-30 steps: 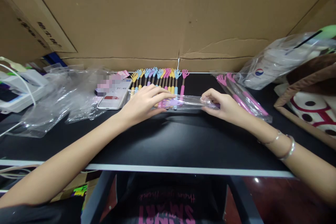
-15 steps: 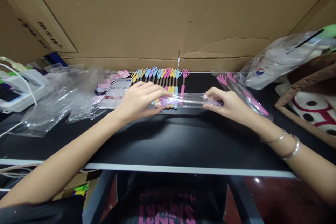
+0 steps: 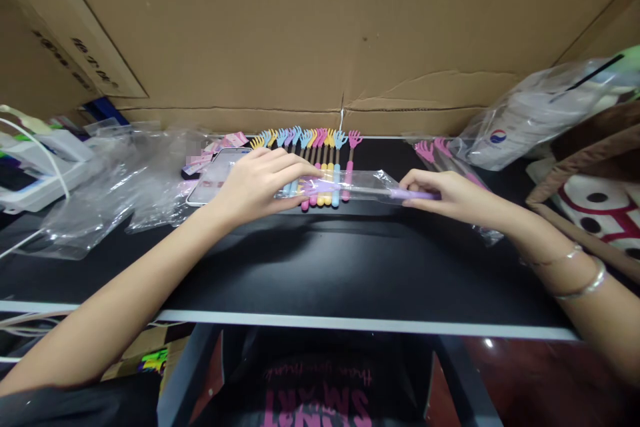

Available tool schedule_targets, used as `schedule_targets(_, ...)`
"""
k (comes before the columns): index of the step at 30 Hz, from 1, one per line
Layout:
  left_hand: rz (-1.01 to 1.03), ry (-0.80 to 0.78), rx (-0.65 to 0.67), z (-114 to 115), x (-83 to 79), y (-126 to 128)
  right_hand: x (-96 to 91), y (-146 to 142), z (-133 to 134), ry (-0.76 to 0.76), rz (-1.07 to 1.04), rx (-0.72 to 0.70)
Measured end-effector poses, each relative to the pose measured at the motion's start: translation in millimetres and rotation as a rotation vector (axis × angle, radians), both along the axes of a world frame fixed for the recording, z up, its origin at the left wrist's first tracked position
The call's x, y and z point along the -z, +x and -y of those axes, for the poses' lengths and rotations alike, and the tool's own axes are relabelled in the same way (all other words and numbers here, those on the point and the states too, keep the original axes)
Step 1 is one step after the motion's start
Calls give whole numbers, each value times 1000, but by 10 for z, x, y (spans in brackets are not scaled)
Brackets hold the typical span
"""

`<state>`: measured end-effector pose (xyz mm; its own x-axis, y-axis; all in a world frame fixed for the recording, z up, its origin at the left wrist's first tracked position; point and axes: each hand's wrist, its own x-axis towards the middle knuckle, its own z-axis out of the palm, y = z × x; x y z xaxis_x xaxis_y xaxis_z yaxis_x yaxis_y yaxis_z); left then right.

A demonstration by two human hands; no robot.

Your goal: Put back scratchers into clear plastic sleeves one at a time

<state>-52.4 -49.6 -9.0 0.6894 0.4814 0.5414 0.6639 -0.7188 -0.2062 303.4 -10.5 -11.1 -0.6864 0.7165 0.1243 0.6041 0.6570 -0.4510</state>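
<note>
A purple back scratcher (image 3: 400,193) lies level above the table, its hand-shaped head and rod inside a clear plastic sleeve (image 3: 365,181). My right hand (image 3: 440,193) pinches its purple handle, which sticks out of the sleeve's right end. On the other side, my left hand (image 3: 270,183) is closed on the sleeve's left end, by the scratcher's head. Behind them stretches a row of back scratchers (image 3: 325,192) in pink, yellow, blue and purple. Two pink back scratchers in clear sleeves (image 3: 443,147) lie to the right, partly hidden by my right hand.
Empty clear bags (image 3: 110,193) and a phone (image 3: 210,180) lie on the left of the black table (image 3: 340,267). At the back right are a bagged cup (image 3: 515,133) and a brown-trimmed bag (image 3: 575,180). A cardboard wall (image 3: 300,33) closes off the back.
My right hand has moved right and now grips the purple handle, which shows outside the sleeve's right end. My left hand has stayed nearly in place on the left end.
</note>
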Motion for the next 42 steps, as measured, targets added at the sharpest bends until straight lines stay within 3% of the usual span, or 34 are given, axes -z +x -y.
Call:
schedule_targets(18,-15,-27,62,31,139,131,78,-188,77,55,-88,17)
schedule_targets(31,-107,-108,-132,18,-30,-35,7,-36,12,175,-98,124)
schedule_targets(42,-33,-122,-52,0,81,6,26,-137,70,43,-163,138)
